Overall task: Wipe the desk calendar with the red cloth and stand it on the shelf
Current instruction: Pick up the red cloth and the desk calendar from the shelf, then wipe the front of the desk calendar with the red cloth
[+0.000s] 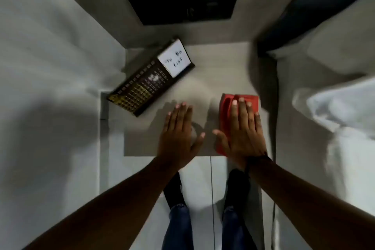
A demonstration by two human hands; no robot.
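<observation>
Two bare hands are lying flat on a small pale grey table top (213,71) — fingers spread, neither one grasping. The left hand (178,134) is resting on bare surface near the table's front edge. The right hand (243,130) is pressing palm-down on a folded red cloth (225,107) at the front right. A dark, gold-printed desk calendar with a white note panel (151,77) is lying at the table's back left corner — apart from both hands.
</observation>
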